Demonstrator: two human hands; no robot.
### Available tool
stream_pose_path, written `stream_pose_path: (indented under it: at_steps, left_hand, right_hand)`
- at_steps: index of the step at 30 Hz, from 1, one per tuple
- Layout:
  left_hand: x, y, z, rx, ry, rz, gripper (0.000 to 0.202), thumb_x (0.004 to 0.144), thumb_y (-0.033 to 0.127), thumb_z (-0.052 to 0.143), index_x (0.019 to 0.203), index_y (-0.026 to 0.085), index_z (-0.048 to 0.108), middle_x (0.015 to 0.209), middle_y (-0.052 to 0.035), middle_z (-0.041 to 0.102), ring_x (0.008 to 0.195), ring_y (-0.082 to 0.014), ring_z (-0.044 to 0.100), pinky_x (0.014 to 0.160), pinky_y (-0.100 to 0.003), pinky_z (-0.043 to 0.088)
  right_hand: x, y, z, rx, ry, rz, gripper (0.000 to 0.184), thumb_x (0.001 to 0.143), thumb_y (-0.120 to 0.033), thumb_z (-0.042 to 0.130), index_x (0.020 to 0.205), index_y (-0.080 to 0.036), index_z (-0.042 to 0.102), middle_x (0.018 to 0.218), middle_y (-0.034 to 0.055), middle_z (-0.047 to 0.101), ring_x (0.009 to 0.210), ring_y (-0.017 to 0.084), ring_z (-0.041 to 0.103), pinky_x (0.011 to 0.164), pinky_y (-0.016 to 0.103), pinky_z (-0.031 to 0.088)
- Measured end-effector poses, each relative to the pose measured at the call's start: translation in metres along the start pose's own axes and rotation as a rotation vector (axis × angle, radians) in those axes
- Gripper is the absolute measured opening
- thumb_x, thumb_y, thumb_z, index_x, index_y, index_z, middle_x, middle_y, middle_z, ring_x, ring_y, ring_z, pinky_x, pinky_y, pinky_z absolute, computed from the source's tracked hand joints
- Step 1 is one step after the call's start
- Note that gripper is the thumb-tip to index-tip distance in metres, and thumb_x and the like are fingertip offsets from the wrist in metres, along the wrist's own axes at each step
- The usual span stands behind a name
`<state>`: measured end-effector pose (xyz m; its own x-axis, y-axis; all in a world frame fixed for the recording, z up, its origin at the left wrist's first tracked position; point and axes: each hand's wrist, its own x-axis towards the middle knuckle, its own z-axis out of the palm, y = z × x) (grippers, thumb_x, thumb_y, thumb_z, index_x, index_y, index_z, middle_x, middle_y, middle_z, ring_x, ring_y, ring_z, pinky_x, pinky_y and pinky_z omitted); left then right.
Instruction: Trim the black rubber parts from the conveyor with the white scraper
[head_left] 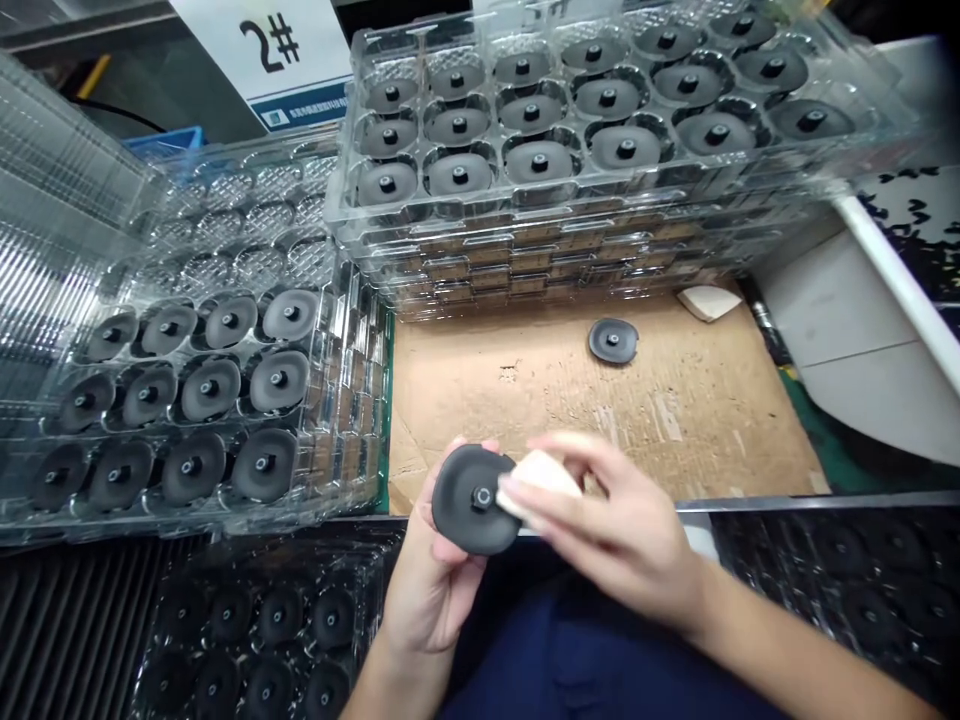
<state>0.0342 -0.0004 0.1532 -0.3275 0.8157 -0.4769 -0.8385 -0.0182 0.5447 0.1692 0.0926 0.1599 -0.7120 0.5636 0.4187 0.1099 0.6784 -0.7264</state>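
Note:
A dark grey rounded plastic cap with a central stem (461, 505) rests in my left hand (442, 600), its stem side facing up and my fingers curled around its edge. My right hand (630, 530) pinches a cream-coloured pad (546, 470), perhaps a sponge or folded cloth, against the cap's right side. Motion blurs the pad and the right fingertips a little. Beyond my hands, a similar single cap (613, 341) lies on the cardboard sheet (465, 370).
Stacked clear trays (540, 215) filled with caps stand at the back. Another clear tray stack (315, 420), partly filled, is at the left. A second cream pad (709, 301) lies near the white box wall (862, 330). Dark trays (247, 650) sit lower left, and more (847, 560) lower right.

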Motion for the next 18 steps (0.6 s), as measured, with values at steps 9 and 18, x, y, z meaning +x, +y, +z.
stream_pose_path:
  at_steps: [9, 18]
  left_hand:
    - [0.001, -0.025, 0.004, -0.003, 0.060, 0.264, 0.055, 0.054, 0.018, 0.084, 0.103, 0.035, 0.067, 0.109, 0.0068, 0.071, 0.099, -0.0142, 0.067, 0.079, -0.013, 0.053]
    - [-0.001, -0.027, 0.008, 0.042, 0.058, 0.342, 0.056, 0.053, 0.015, 0.085, 0.102, 0.033, 0.066, 0.105, 0.0088, 0.072, 0.099, -0.0128, 0.067, 0.083, -0.016, 0.053]
  right_hand:
    - [-0.003, -0.006, 0.002, 0.033, 0.049, 0.060, 0.024, 0.089, -0.014, 0.051, 0.107, -0.015, 0.068, 0.106, 0.0098, 0.052, 0.079, 0.012, 0.056, 0.067, 0.025, 0.053]
    - [-0.003, -0.007, 0.000, 0.040, 0.060, 0.075, 0.025, 0.089, -0.015, 0.051, 0.106, -0.012, 0.069, 0.104, 0.0108, 0.053, 0.077, 0.012, 0.055, 0.067, 0.024, 0.052]
